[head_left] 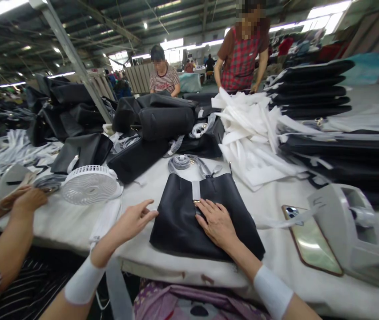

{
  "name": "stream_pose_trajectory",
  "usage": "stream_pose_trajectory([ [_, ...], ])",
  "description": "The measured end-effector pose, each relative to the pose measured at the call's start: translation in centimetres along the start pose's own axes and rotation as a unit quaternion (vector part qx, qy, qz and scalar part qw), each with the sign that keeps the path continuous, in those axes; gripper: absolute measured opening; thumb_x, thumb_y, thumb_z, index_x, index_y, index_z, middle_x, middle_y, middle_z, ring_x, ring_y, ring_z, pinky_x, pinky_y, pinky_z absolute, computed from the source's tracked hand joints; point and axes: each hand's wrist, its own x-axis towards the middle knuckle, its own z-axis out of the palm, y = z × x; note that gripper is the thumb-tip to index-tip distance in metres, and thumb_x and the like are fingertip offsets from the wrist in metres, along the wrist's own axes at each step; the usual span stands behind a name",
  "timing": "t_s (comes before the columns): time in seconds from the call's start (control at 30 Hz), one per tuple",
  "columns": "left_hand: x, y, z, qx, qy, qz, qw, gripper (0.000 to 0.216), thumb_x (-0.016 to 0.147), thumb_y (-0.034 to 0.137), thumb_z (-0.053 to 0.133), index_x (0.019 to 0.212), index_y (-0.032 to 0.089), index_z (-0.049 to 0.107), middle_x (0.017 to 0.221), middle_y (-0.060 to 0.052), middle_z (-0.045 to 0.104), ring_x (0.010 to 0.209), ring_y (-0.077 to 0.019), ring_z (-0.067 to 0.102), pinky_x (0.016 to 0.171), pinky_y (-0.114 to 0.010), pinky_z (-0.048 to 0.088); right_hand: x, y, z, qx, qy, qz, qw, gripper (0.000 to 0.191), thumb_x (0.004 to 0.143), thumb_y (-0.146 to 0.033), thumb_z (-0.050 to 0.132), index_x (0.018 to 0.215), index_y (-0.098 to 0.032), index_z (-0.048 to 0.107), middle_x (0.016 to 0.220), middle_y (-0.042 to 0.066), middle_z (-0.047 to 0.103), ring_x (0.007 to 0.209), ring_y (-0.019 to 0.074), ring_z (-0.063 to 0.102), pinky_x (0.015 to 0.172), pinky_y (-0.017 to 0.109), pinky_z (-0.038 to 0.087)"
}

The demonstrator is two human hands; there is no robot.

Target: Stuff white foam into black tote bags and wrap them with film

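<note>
A flat black leather bag (179,222) lies on the white-covered table (276,249) in front of me, with a white strip and a gold clasp (196,195) at its top middle. My right hand (218,222) rests flat on the bag just below the clasp, fingers stretched out. My left hand (134,220) hovers open just left of the bag's edge, fingers extended toward it and holding nothing. Both wrists wear white bands.
A small white fan (89,184) lies left of the bag. A phone (311,242) and a grey device (352,226) sit at right. White foam sheets (252,133) and black bags (163,120) are stacked behind. A co-worker's hands (26,200) are at left; two people stand beyond.
</note>
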Motion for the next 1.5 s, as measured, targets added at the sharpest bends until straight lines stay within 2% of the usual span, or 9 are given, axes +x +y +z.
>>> stream_pose_trajectory([
  [0.07, 1.9, 0.1, 2.5, -0.111, -0.028, -0.048, 0.992, 0.048, 0.085, 0.058, 0.047, 0.101, 0.016, 0.065, 0.068, -0.003, 0.064, 0.064, -0.0194, 0.059, 0.062, -0.029, 0.044, -0.1, 0.0, 0.0, -0.006, 0.001, 0.006, 1.0, 0.04, 0.097, -0.036, 0.043, 0.134, -0.025, 0.052, 0.136, 0.009, 0.056, 0.125, 0.0253, 0.05, 0.102, 0.044, 0.036],
  [0.17, 4.8, -0.6, 4.0, -0.205, -0.044, -0.088, 0.974, 0.052, 0.083, 0.065, 0.042, 0.07, 0.017, 0.057, 0.059, -0.001, 0.054, 0.052, -0.0136, 0.049, 0.051, -0.025, 0.037, -0.2, 0.0, 0.2, -0.015, -0.006, 0.013, 1.0, 0.04, 0.098, -0.037, 0.043, 0.135, -0.026, 0.051, 0.137, 0.009, 0.055, 0.126, 0.0246, 0.049, 0.102, 0.043, 0.034],
  [0.4, 8.5, -2.4, 3.6, -0.25, -0.137, -0.114, 0.952, 0.063, 0.067, 0.078, 0.054, 0.066, 0.015, 0.056, 0.06, -0.001, 0.053, 0.052, -0.0115, 0.046, 0.048, -0.023, 0.031, -0.2, 0.1, 0.3, -0.017, -0.004, 0.016, 1.0, 0.04, 0.097, -0.036, 0.046, 0.135, -0.026, 0.051, 0.137, 0.008, 0.055, 0.126, 0.0247, 0.049, 0.102, 0.042, 0.034],
  [0.6, 8.8, -1.7, 4.4, -0.289, -0.139, -0.088, 0.943, 0.068, 0.071, 0.081, 0.044, 0.076, 0.015, 0.059, 0.069, -0.002, 0.059, 0.064, -0.0138, 0.051, 0.061, -0.025, 0.04, -0.2, 0.1, 0.3, -0.025, -0.002, 0.007, 1.0, 0.04, 0.097, -0.034, 0.045, 0.135, -0.026, 0.051, 0.142, 0.009, 0.051, 0.126, 0.0248, 0.049, 0.101, 0.043, 0.034],
  [0.87, 9.7, -1.5, 7.2, -0.149, -0.001, -0.1, 0.984, 0.047, 0.081, 0.063, 0.048, 0.07, 0.018, 0.051, 0.064, -0.001, 0.054, 0.065, -0.0179, 0.052, 0.057, -0.026, 0.035, 0.3, 0.0, 0.3, -0.015, -0.033, -0.051, 0.998, 0.041, 0.097, -0.024, 0.039, 0.136, -0.014, 0.049, 0.141, 0.012, 0.051, 0.129, 0.0222, 0.048, 0.103, 0.041, 0.037],
  [1.1, 10.2, -2.4, 8.6, 0.023, 0.123, -0.108, 0.986, 0.027, 0.089, 0.044, 0.05, 0.078, 0.02, 0.053, 0.069, -0.005, 0.058, 0.073, -0.0235, 0.058, 0.065, -0.03, 0.037, 0.2, 0.4, 0.5, -0.009, -0.054, -0.006, 0.999, 0.043, 0.098, -0.028, 0.041, 0.14, -0.017, 0.044, 0.142, 0.01, 0.05, 0.128, 0.0239, 0.047, 0.104, 0.044, 0.035],
  [1.27, 9.3, -2.0, 6.6, 0.092, 0.167, -0.042, 0.981, 0.023, 0.087, 0.016, 0.048, 0.107, 0.017, 0.059, 0.101, -0.013, 0.063, 0.099, -0.0276, 0.059, 0.085, -0.038, 0.042, -0.1, 0.3, 0.7, -0.006, -0.039, -0.007, 0.999, 0.044, 0.096, -0.027, 0.043, 0.139, -0.018, 0.044, 0.142, 0.009, 0.05, 0.128, 0.0232, 0.047, 0.104, 0.042, 0.035],
  [1.4, 7.0, 0.7, 6.3, 0.135, 0.26, 0.122, 0.948, 0.035, 0.093, 0.012, 0.035, 0.12, 0.017, 0.056, 0.124, -0.014, 0.058, 0.12, -0.0261, 0.051, 0.1, -0.043, 0.039, -0.2, 0.2, 0.9, -0.007, -0.031, -0.011, 0.999, 0.044, 0.097, -0.029, 0.044, 0.14, -0.018, 0.044, 0.143, 0.008, 0.049, 0.13, 0.0231, 0.045, 0.105, 0.042, 0.034],
  [1.5, 5.1, 4.2, 7.8, 0.164, 0.2, 0.234, 0.937, 0.04, 0.098, 0.022, 0.034, 0.135, 0.015, 0.045, 0.139, -0.013, 0.05, 0.13, -0.0249, 0.044, 0.108, -0.044, 0.035, -0.3, 0.2, 0.8, -0.01, -0.028, -0.011, 0.999, 0.044, 0.096, -0.028, 0.045, 0.139, -0.018, 0.044, 0.143, 0.009, 0.05, 0.13, 0.0225, 0.045, 0.105, 0.042, 0.034],
])
